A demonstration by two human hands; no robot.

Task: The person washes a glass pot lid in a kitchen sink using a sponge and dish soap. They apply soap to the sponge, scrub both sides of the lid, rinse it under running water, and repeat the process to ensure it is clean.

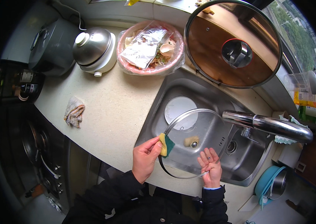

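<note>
My left hand point(146, 156) pinches a yellow and green scouring sponge point(167, 145) against the left edge of a clear glass pot lid point(190, 112) with a metal rim. My right hand point(211, 168) supports the same lid at its lower right edge, and the fingers show through the glass. Near the lid's middle is a beige knob point(190, 140) with a shiny metal fastener. The lid is held over the stainless steel sink point(205, 84). Inside the sink lies a white plate point(179, 107), partly seen through the glass.
A chrome faucet point(267, 124) reaches over the sink from the right. A large brown glass lid point(205, 56) leans behind it. On the counter point(113, 112) are a rag point(74, 112), a bagged scrap basin point(121, 60) and a domed appliance point(93, 47). A stove point(60, 165) is at left.
</note>
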